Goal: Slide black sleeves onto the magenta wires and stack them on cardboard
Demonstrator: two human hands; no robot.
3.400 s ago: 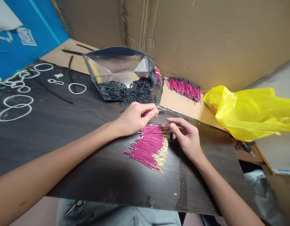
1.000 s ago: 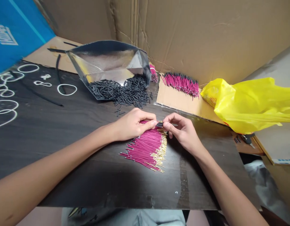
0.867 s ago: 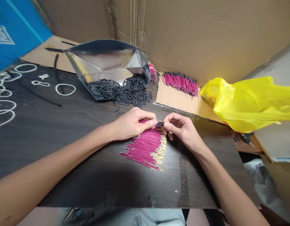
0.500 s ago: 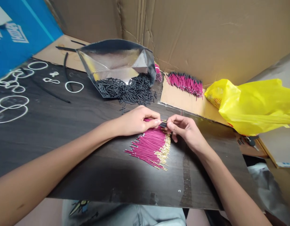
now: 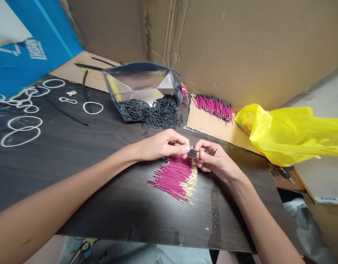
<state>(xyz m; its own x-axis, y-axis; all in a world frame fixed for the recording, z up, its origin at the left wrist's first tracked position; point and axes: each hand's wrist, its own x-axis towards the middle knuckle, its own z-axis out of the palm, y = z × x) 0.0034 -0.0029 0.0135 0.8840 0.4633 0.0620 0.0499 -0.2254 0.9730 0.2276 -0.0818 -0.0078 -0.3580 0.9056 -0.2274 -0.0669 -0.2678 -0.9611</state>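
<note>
My left hand [image 5: 164, 145] is closed in a pinch over the top of the pile of pink wires [image 5: 174, 172], and a gold tip shows at its fingertips. It seems to hold pink wires, mostly hidden by the fingers. Opposite it, my right hand [image 5: 214, 157] pinches a few short black tubes [image 5: 193, 152], which bridge the small gap between both sets of fingertips. The loose wires lie fanned on the dark table, silvery ends to the left and gold ends to the right.
An open foil-lined bag [image 5: 147, 80] spills short black tubes [image 5: 160, 113] behind my hands. Pink wires with black ends [image 5: 212, 107] lie on cardboard [image 5: 207, 130]. A yellow plastic bag [image 5: 281, 128] sits right; white rubber bands [image 5: 93, 107] lie left.
The hands have come slightly closer together, and the black tubes between the fingertips show more clearly. The camera view has shifted a little.
</note>
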